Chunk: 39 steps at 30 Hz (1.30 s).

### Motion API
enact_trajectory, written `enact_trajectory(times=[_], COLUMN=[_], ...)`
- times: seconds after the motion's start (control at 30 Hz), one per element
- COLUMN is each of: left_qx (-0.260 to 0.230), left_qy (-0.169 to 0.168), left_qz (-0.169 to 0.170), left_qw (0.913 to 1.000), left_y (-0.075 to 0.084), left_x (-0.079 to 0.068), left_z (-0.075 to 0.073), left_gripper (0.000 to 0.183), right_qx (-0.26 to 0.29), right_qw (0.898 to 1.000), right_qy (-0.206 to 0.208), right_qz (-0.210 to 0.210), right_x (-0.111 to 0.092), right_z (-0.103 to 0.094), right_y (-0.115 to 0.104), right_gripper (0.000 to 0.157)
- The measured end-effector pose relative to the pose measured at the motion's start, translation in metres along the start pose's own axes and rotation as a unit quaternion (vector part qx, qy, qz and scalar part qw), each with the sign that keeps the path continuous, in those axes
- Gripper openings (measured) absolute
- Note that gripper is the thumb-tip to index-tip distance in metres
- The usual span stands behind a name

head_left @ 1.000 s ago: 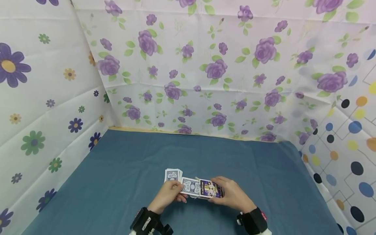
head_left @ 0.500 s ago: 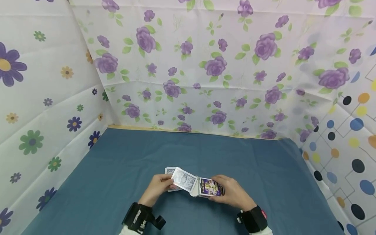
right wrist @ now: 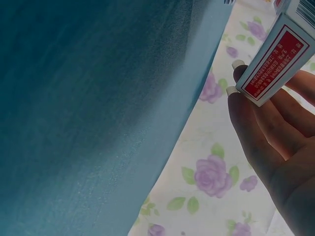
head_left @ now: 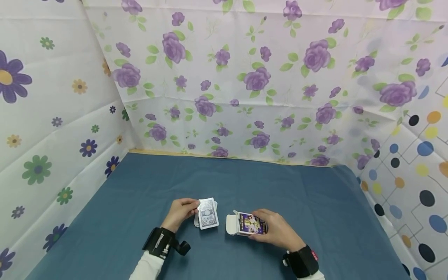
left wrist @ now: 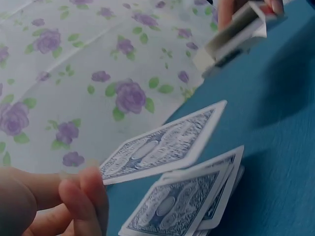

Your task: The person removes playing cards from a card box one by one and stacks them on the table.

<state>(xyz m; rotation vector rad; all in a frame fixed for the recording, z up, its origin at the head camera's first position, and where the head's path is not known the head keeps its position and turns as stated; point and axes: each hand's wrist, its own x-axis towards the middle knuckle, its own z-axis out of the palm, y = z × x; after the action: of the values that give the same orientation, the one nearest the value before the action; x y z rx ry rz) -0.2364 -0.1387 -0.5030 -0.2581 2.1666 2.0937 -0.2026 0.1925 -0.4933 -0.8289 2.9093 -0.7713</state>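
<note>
My left hand (head_left: 180,213) pinches one playing card (head_left: 208,213) at its edge, its blue patterned back facing up. In the left wrist view that card (left wrist: 160,145) hovers over a loose pile of playing cards (left wrist: 182,201) on the cloth. My right hand (head_left: 276,229) grips a card box (head_left: 251,224) with a dark purple picture face, and its white end flap (head_left: 231,224) hangs out toward the left. Seen from the right wrist, fingers curl round the box (right wrist: 278,66), whose narrow side has a red label. The left wrist view looks into the box's opening (left wrist: 236,32).
A blue cloth (head_left: 280,190) covers the table. Floral fabric (head_left: 259,81) hangs behind it, with flowered fabric (head_left: 38,169) on the left and dotted fabric (head_left: 425,200) on the right. Black camera straps (head_left: 159,242) sit on both wrists.
My left hand has drawn a card out of the box's open end and carried it left over the pile, turning it upright. The right hand and box have stayed nearly in place.
</note>
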Motion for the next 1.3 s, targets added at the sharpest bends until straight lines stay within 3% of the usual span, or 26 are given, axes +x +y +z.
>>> enact_trajectory(times=[0.2, 0.33, 0.53, 0.73, 1.0, 1.2, 1.3], left_qx=[0.034, 0.055, 0.094, 0.155, 0.173, 0.172, 0.179], left_qy=[0.017, 0.039, 0.082, 0.110, 0.109, 0.116, 0.115], left_qz=[-0.020, -0.015, 0.020, 0.064, 0.069, 0.100, 0.098], left_qw=[0.9991, 0.9976, 0.9920, 0.9797, 0.9764, 0.9731, 0.9721], left_y=[-0.005, -0.009, -0.016, -0.014, -0.018, -0.021, -0.020], left_x=[0.019, 0.023, 0.022, 0.022, 0.024, 0.023, 0.024], left_z=[0.001, 0.001, 0.002, 0.006, 0.003, 0.002, 0.003], left_gripper=[0.026, 0.024, 0.018, 0.013, 0.013, 0.010, 0.011], right_qx=[0.001, 0.002, 0.007, 0.001, 0.005, 0.003, 0.003], right_qw=[1.000, 1.000, 1.000, 1.000, 1.000, 1.000, 1.000], right_qy=[0.002, 0.001, -0.012, -0.002, -0.003, -0.001, 0.004], right_qz=[0.005, 0.004, 0.009, 0.004, 0.004, 0.006, 0.005], right_x=[-0.001, -0.002, -0.004, -0.001, 0.000, 0.000, 0.002], right_z=[0.000, 0.001, 0.003, 0.003, 0.002, 0.001, -0.001], right_y=[0.001, 0.002, 0.004, 0.006, 0.006, 0.006, 0.007], right_gripper=[0.069, 0.070, 0.071, 0.070, 0.071, 0.071, 0.072])
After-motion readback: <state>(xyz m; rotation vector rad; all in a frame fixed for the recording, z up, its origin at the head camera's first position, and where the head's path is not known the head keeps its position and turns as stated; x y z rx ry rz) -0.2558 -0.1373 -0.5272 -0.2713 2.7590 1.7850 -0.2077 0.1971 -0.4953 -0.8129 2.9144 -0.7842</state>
